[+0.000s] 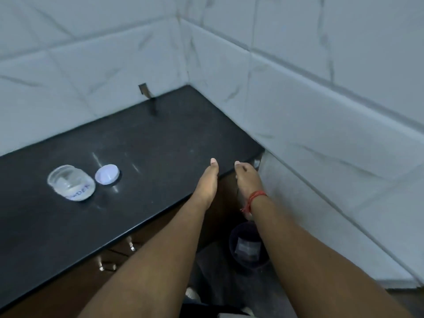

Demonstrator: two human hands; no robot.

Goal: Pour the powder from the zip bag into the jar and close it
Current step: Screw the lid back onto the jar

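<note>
While both hands are hanging empty past the front edge of the desk (142, 138), the task is looking nearly finished in my judgement: the zip bag is not showing on the desk, and only the closing step appears to be waiting. The left hand (207, 180) is reaching forward with its fingers held loosely straight and together, gripping nothing, its tip lying over the desk's edge. The right hand (246, 177) is hovering just beside it, curled slightly downward, also holding nothing, a red thread (254, 198) circling its wrist.

Well to the left of the left hand, the jar (71, 182) is standing on the desk with its mouth uncovered; how much powder is sitting inside is hard to tell. The lid (107, 174) is lying flat just beside the jar, on the side nearer the hands, not touching it.

Next, I judge, 1 hand is needing to travel left to pick up the lid while the other steadies the jar, then seat and twist it shut.

Below the right forearm, a dark bucket (249, 246) is sitting on the floor with something pale inside, too dim to identify
</note>
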